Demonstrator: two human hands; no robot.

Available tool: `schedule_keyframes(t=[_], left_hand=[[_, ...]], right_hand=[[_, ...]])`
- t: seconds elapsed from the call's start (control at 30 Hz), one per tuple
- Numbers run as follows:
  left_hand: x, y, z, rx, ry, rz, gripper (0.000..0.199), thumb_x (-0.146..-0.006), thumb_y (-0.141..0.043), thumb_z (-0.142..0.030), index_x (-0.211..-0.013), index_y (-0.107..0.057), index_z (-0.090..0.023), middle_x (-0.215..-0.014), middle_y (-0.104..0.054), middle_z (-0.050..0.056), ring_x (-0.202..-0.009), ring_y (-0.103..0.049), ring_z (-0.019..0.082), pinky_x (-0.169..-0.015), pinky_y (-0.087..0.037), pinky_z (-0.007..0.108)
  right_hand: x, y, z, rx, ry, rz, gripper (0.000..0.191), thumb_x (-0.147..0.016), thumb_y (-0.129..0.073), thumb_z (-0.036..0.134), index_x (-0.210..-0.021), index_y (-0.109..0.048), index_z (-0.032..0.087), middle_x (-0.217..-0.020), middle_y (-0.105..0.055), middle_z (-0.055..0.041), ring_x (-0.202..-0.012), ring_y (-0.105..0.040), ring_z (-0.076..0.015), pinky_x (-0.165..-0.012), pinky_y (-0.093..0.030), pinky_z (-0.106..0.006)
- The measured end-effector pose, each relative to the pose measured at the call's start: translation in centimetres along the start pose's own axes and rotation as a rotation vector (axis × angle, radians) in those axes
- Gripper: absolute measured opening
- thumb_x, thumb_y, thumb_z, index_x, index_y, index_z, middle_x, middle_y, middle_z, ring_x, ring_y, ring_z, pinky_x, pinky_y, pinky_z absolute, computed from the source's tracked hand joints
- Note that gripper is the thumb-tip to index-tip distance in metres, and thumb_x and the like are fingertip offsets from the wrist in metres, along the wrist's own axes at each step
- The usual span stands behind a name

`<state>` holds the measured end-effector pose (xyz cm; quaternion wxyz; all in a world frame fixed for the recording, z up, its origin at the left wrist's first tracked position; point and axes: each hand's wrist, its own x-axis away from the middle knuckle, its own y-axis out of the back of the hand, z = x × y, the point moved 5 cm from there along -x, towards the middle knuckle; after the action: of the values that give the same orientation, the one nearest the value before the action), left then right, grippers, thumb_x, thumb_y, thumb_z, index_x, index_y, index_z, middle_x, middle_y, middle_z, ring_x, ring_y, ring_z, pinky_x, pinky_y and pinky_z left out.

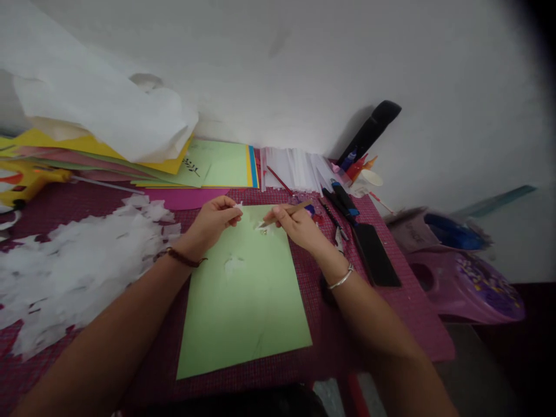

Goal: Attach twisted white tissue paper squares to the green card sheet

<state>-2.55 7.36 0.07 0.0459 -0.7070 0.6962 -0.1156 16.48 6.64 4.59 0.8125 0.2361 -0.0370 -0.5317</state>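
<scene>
A light green sheet of paper lies on the table in front of me. Over its top left edge, my left hand pinches a small scrap of white paper. My right hand is closed round a thin, flat, brown wooden stick, its tip low over the sheet's upper right part. Under that tip sits a small whitish patch with darker specks. Another pale patch shows lower on the sheet. Left of my left hand spreads a heap of torn white paper scraps.
A yellow glue gun lies at far left, near stacked coloured paper and crumpled white paper. Glue sticks are at the back. A phone, scissors and pen lie right, beyond which stands a purple stool.
</scene>
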Motion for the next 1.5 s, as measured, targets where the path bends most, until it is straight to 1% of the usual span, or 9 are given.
schedule_keyframes(t=[0.2, 0.4, 0.5, 0.63, 0.73, 0.9, 1.13, 1.33, 1.5], left_hand=[[-0.1, 0.2, 0.8, -0.047, 0.018, -0.012, 0.017, -0.061, -0.071, -0.019, -0.067, -0.055, -0.016, -0.058, -0.057, -0.004, -0.053, -0.05, 0.007, -0.054, -0.037, 0.022], [0.0, 0.1, 0.4, -0.232, -0.051, -0.067, 0.009, -0.063, -0.065, -0.016, -0.064, -0.056, -0.016, -0.06, -0.052, -0.005, -0.052, -0.044, 0.006, -0.051, -0.034, 0.021], [0.3, -0.7, 0.3, -0.359, -0.108, 0.014, 0.007, -0.065, -0.064, -0.017, -0.065, -0.057, -0.016, -0.06, -0.053, -0.005, -0.052, -0.045, 0.007, -0.051, -0.035, 0.021], [0.7, -2.3, 0.9, -0.425, -0.086, 0.197, 0.008, -0.068, -0.066, -0.022, -0.07, -0.061, -0.016, -0.058, -0.055, -0.004, -0.052, -0.047, 0.007, -0.051, -0.038, 0.021], [0.7, -2.7, 1.3, -0.383, -0.057, 0.212, 0.012, -0.066, -0.068, -0.022, -0.075, -0.062, -0.016, -0.061, -0.058, -0.003, -0.052, -0.05, 0.007, -0.051, -0.04, 0.021], [0.4, -2.6, 1.4, -0.413, -0.016, 0.235, 0.009, -0.066, -0.066, -0.022, -0.07, -0.061, -0.016, -0.058, -0.056, -0.003, -0.051, -0.049, 0.007, -0.052, -0.04, 0.021], [-0.6, -3.7, 0.5, -0.607, 0.055, 0.444, 0.008, -0.068, -0.062, -0.024, -0.068, -0.065, -0.017, -0.058, -0.056, -0.001, -0.054, -0.048, 0.01, -0.053, -0.036, 0.022], [-0.6, -4.2, 0.5, -0.601, 0.003, 0.394, 0.005, -0.067, -0.062, -0.022, -0.067, -0.065, -0.018, -0.054, -0.053, -0.002, -0.049, -0.044, 0.009, -0.048, -0.032, 0.022], [-0.5, -4.3, 0.9, -0.667, -0.045, 0.353, 0.009, -0.066, -0.062, -0.021, -0.07, -0.07, -0.017, -0.062, -0.064, 0.001, -0.052, -0.051, 0.011, -0.049, -0.035, 0.022]], right_hand=[[-0.2, -1.4, -1.4, 0.174, 0.002, 0.103, 0.029, -0.093, -0.045, 0.034, -0.077, -0.062, 0.016, -0.067, -0.059, -0.0011, -0.062, -0.052, -0.012, -0.058, -0.036, -0.025], [-0.3, -0.8, -1.6, 0.31, 0.008, 0.017, 0.023, -0.091, -0.046, 0.029, -0.075, -0.059, 0.017, -0.064, -0.056, 0.0003, -0.061, -0.05, -0.0124, -0.058, -0.033, -0.025], [-0.4, -0.6, -1.6, 0.344, -0.005, -0.014, 0.023, -0.09, -0.046, 0.028, -0.074, -0.059, 0.017, -0.064, -0.056, -0.0004, -0.061, -0.05, -0.0129, -0.058, -0.033, -0.026], [-0.5, -0.1, -2.0, 0.276, -0.041, -0.087, 0.024, -0.09, -0.045, 0.027, -0.073, -0.058, 0.017, -0.064, -0.057, -0.0006, -0.06, -0.051, -0.0129, -0.057, -0.034, -0.025], [-0.6, 0.1, -2.7, 0.206, -0.084, -0.128, 0.024, -0.09, -0.045, 0.03, -0.073, -0.057, 0.018, -0.062, -0.056, 0.0, -0.058, -0.051, -0.0128, -0.055, -0.035, -0.025], [-0.7, 0.2, -3.6, 0.091, -0.139, -0.157, 0.024, -0.09, -0.046, 0.032, -0.074, -0.057, 0.018, -0.059, -0.054, 0.0013, -0.054, -0.05, -0.0118, -0.052, -0.037, -0.023], [-0.5, 0.0, -4.7, -0.141, -0.247, -0.223, 0.024, -0.089, -0.048, 0.032, -0.073, -0.057, 0.017, -0.054, -0.05, 0.0039, -0.043, -0.045, -0.0082, -0.044, -0.036, -0.021], [-0.6, 0.3, -5.2, -0.165, -0.31, -0.253, 0.02, -0.089, -0.049, 0.029, -0.073, -0.055, 0.017, -0.056, -0.054, 0.0031, -0.041, -0.046, -0.0071, -0.041, -0.035, -0.019], [-0.6, 0.7, -5.0, -0.168, -0.316, -0.277, 0.023, -0.089, -0.05, 0.034, -0.073, -0.053, 0.018, -0.055, -0.053, 0.0033, -0.04, -0.046, -0.0072, -0.04, -0.036, -0.019]])
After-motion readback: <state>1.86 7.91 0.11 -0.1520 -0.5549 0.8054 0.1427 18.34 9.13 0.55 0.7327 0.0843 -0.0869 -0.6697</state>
